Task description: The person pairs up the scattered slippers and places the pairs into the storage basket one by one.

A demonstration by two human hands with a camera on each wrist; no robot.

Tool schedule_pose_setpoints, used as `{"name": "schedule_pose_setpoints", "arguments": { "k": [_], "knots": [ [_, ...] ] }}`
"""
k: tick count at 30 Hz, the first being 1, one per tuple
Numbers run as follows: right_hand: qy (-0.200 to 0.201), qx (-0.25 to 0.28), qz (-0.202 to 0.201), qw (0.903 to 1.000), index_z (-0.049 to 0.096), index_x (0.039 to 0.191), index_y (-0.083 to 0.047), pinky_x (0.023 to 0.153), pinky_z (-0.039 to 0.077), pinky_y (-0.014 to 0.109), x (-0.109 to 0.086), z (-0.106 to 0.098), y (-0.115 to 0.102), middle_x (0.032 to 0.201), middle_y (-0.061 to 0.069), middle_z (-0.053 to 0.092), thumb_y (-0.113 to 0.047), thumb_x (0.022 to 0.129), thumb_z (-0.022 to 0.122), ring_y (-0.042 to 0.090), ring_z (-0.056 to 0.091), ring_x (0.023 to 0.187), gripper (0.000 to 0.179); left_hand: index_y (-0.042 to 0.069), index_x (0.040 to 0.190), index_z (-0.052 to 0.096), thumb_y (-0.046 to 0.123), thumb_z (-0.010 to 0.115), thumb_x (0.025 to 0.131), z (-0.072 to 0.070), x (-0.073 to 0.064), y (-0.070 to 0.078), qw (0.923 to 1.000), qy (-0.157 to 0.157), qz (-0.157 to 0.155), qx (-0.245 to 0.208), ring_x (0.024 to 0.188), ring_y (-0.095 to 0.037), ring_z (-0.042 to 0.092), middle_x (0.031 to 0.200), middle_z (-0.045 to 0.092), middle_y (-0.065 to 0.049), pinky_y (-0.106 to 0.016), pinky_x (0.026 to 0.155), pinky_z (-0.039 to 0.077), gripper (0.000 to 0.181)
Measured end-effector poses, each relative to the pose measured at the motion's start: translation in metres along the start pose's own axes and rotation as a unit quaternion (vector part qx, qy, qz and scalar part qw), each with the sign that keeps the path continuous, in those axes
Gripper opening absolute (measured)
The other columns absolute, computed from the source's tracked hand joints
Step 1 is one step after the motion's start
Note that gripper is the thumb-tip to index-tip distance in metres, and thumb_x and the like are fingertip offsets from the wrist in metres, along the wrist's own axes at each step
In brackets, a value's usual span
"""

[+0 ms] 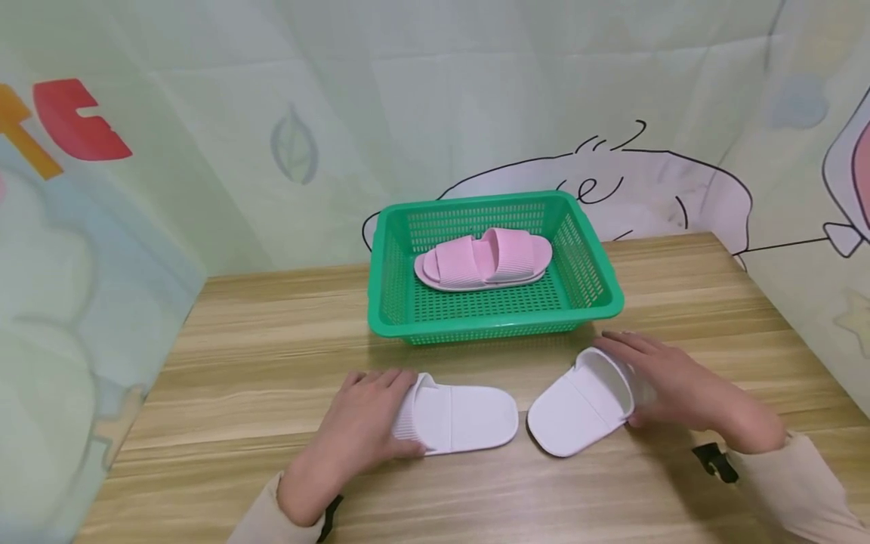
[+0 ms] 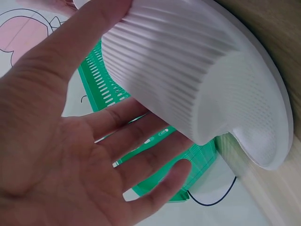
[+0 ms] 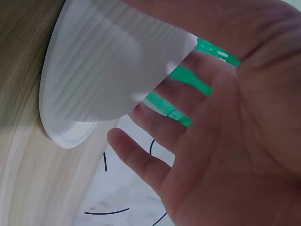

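Note:
Two white slide slippers with ribbed straps are on the wooden table. My left hand (image 1: pixel 370 419) holds the left slipper (image 1: pixel 476 417) across its strap, thumb on the near side and fingers on the far side. Its heel points right. The right slipper (image 1: pixel 571 415) lies at an angle, heel toward the lower left, and my right hand (image 1: pixel 669 381) spans its strap (image 3: pixel 113 61) between thumb and fingers. In the left wrist view, the thumb and fingertips meet the edges of the ribbed strap (image 2: pixel 164 61), with the palm away from it.
Behind the slippers stands a green plastic basket (image 1: pixel 503 325) with slotted walls. A pair of pink slippers (image 1: pixel 485 261) lies inside it, one overlapping the other. A printed cloth (image 1: pixel 435 106) hangs along the back and sides of the wooden table (image 1: pixel 258 363).

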State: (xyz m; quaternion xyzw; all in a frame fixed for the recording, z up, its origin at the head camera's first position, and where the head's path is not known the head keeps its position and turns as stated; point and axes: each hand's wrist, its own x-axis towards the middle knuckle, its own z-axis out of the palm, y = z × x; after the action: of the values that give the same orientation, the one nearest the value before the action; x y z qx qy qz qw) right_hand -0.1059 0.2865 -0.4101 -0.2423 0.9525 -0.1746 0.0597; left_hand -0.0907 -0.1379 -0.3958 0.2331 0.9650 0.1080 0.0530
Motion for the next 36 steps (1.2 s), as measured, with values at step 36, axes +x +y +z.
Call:
{"name": "schedule_pose_setpoints", "arguments": {
  "k": [36],
  "knots": [
    [0.021, 0.003, 0.024, 0.9995, 0.053, 0.155, -0.012, 0.1, 0.052, 0.067, -0.013, -0.014, -0.013, 0.152, 0.017, 0.056, -0.032, 0.069, 0.1, 0.044, 0.058, 0.129, 0.1, 0.011, 0.144, 0.061, 0.059, 0.093, 0.069, 0.006, -0.006, -0.011, 0.9962, 0.067, 0.055, 0.013, 0.127, -0.031, 0.062, 0.137, 0.068, -0.005, -0.057, 0.106, 0.048, 0.094]
  ]
}}
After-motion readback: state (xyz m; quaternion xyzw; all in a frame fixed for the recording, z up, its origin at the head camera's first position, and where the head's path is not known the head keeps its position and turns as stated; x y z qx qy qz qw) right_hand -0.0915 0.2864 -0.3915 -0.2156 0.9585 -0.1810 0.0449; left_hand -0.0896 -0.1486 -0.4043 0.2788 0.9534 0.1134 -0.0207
